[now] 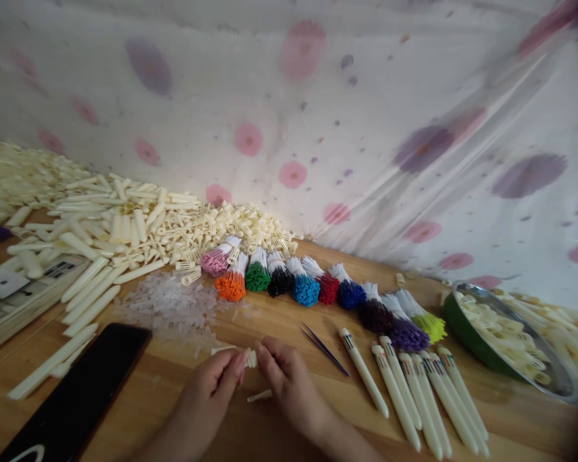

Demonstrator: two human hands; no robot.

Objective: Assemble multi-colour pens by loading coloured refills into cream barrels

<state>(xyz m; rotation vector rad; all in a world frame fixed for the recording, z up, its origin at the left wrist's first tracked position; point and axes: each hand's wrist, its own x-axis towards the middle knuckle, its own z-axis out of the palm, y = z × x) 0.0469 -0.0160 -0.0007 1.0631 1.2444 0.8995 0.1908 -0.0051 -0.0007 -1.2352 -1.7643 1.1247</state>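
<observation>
My left hand [214, 378] and my right hand [289, 378] meet just above the wooden table, thumbs and fingers pinched. A small slotted cream plastic pen part [251, 360] shows between the fingertips, gripped from both sides. Another pale piece [223, 350] shows behind the left fingers; whether it is held I cannot tell. Below the hands lies a small whitish piece [260, 396]. To the right are dark tweezers [324, 350] and several assembled multicolour pens [363, 372]. Beyond the hands stand bundles of refills with coloured ends, such as the orange bundle [231, 282].
Clear little tubes [171, 308] lie heaped at centre left. Behind them pile cream pen barrels [91, 224] and slotted parts [250, 224]. A black phone [81, 391] and a power strip [33, 289] lie left. A green-sided bowl [476, 340] of cream rings stands right. A flowered sheet [270, 96] hangs behind.
</observation>
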